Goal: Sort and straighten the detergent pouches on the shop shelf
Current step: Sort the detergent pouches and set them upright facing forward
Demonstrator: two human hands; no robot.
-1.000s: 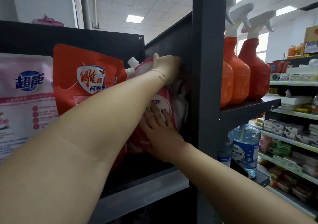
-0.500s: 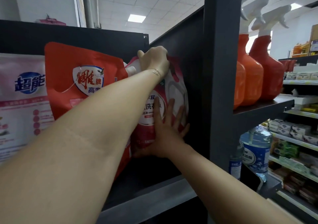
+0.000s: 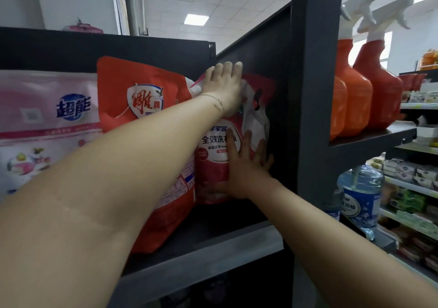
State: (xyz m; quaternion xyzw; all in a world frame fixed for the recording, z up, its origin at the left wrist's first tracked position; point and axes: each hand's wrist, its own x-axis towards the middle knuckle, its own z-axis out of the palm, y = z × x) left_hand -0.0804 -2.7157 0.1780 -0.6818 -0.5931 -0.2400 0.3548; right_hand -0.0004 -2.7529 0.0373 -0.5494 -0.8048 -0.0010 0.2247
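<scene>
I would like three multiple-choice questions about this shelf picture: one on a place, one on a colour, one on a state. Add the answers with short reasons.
1. Where does the red-and-white pouch stand?
A. beside the dark side panel
B. on the shelf below
C. on the floor

2. What colour are the spray bottles?
A. green
B. black
C. orange

3. How is the right hand?
A. a fist
B. flat on the pouch, fingers spread
C. gripping a bottle

Answers:
1 A: it stands at the shelf's right end, next to the panel.
2 C: they have orange bodies with white triggers.
3 B: its palm lies on the pouch front.
</scene>
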